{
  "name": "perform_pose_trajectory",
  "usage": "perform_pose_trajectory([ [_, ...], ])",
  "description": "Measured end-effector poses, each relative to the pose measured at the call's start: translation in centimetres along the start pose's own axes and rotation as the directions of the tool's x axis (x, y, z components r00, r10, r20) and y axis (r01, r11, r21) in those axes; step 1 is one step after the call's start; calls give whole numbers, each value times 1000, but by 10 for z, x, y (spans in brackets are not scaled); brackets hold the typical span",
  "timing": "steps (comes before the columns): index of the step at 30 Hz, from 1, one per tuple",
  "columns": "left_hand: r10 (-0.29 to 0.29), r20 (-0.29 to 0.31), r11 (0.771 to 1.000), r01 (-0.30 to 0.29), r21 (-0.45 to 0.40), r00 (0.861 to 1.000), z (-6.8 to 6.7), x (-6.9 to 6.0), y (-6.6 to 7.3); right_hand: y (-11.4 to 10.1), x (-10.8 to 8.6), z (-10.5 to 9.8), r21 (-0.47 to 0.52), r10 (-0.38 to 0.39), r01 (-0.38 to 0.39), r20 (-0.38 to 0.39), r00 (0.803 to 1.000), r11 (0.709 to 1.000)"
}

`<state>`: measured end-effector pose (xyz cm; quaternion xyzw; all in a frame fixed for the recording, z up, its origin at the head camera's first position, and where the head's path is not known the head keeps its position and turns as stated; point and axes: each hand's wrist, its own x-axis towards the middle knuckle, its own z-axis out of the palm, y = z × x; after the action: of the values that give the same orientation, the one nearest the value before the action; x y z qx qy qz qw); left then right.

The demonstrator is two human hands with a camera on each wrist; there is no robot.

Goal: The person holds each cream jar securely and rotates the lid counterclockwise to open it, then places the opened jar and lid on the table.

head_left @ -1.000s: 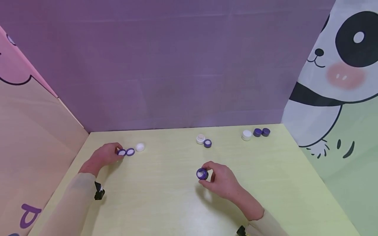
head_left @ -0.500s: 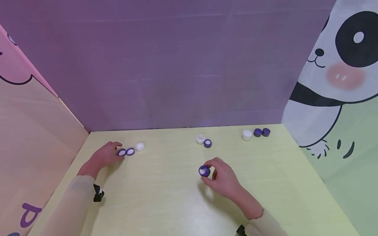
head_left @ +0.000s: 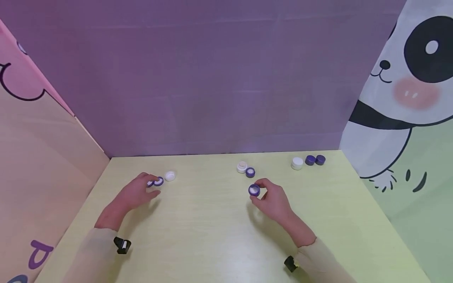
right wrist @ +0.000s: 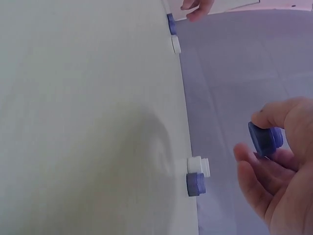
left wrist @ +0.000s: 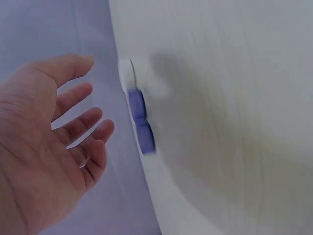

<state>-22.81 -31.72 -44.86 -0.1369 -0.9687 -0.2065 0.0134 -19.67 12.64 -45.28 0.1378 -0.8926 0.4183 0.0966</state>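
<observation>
- Pinching a small purple jar (head_left: 254,190) between thumb and fingers, the right hand (head_left: 274,201) holds it above the table (head_left: 212,228).
- The jar is a short, smooth cylinder, stepped to a narrower neck, pale inside.
- The left hand (head_left: 134,193) grips nothing, fingers apart, near 2 round purple lids (head_left: 159,182) with pale centres; a white lid (head_left: 170,175) lies beside them.
- Tabletop: pale yellow, faintly streaked.
- Backdrop (head_left: 219,86): purple, lightly creased.
</observation>
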Motion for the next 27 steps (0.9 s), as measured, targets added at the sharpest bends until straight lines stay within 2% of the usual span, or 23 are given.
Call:
perform_pose_trajectory([
  [4, 51, -9, 997, -52, -61, 999, 6, -3, 16, 7, 12, 3, -29, -9, 8, -47, 999, 1000],
  [8, 70, -1, 991, -70, -114, 998, 7, -4, 34, 10, 23, 9, -47, 7, -10, -70, 998, 999],
  [13, 95, 10, 985, -92, -143, 995, 8, -3, 58, 9, 34, 18, -72, 87, -90, -51, 995, 993],
  [17, 121, 26, 976, -114, -187, 992, 14, -2, 75, 10, 42, 26, -106, 160, -163, -29, 987, 981],
  [22, 125, 49, 964, -109, -242, 991, 25, 2, 97, 9, 53, 33, -181, 186, -185, -7, 982, 966],
  [27, 132, 78, 954, -105, -281, 988, 34, 7, 115, 7, 61, 39, -232, 227, -225, -16, 974, 946],
])
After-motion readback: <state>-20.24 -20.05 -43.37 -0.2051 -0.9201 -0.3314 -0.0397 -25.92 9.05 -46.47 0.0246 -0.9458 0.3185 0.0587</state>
